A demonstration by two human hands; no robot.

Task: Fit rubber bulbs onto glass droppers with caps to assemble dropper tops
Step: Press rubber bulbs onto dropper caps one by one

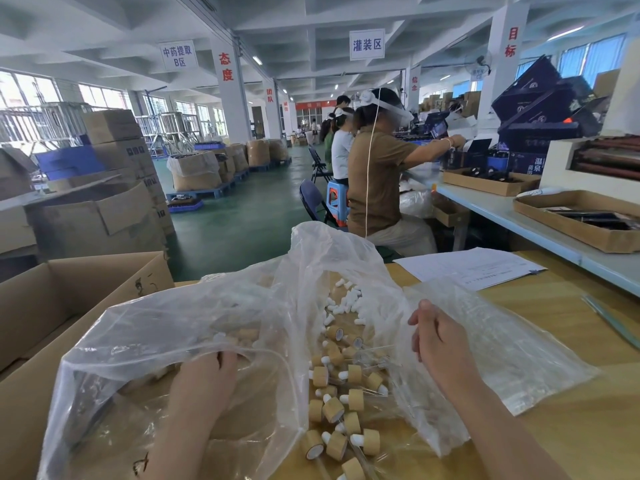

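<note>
Factory bench, assembly line. Left hand (207, 375) reaches into clear plastic bag (156, 341) lying in cardboard box (69, 299); fingertips hidden under fold of plastic, grip cannot be told. Right hand (438, 337) rests at edge of second bag (512, 348) on wooden table (571, 393), fingers curled; whether holding anything unclear. Between the hands: loose white rubber bulbs (346, 301), and nearer, tan caps (334, 408), many with bulbs fitted. Paper sheets (467, 268) beyond.

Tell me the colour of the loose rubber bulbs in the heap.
White. The head view, the only one, shows the rubber bulbs heaped among the clear plastic bags.
</note>
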